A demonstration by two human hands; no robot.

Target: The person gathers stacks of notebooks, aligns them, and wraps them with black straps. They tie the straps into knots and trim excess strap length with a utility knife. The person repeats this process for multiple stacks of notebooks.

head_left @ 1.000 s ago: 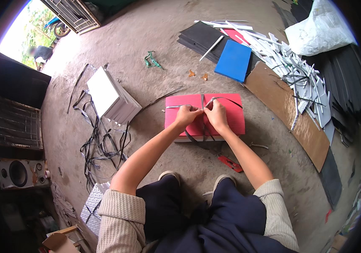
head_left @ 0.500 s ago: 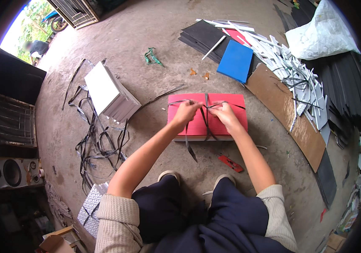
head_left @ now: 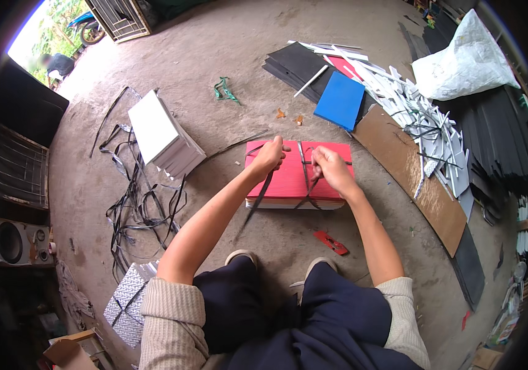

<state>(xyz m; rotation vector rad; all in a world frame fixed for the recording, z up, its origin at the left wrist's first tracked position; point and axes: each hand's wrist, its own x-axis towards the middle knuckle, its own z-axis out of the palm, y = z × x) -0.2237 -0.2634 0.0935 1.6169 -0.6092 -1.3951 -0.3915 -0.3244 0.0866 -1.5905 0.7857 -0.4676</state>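
Note:
On the floor before me lies a stack of sheets with a red ribbed top (head_left: pixel 276 188), bound crosswise with black strap (head_left: pixel 305 169). My left hand (head_left: pixel 269 155) is closed on one end of the strap, which trails down past the stack's near edge. Over the right half of the red top, my right hand (head_left: pixel 330 168) is closed on the other end, close to where the straps cross. The fingers of both hands point inward, a little apart from each other. A red cutter (head_left: pixel 332 242) rests on the floor between the stack and my feet.
A white stack (head_left: pixel 165 139) and tangled black strap (head_left: pixel 144 209) are at left, with a tied patterned bundle (head_left: pixel 129 302) nearer. At right lie a blue sheet stack (head_left: pixel 341 100), white strips (head_left: pixel 400 98), a brown board (head_left: pixel 418 179) and a white sack (head_left: pixel 461 65). A speaker (head_left: pixel 14 240) stands far left.
My hands have moved apart from the strap crossing, the left one up and leftward. The strap end hanging from my left hand now slants down to the left. The view has shifted slightly.

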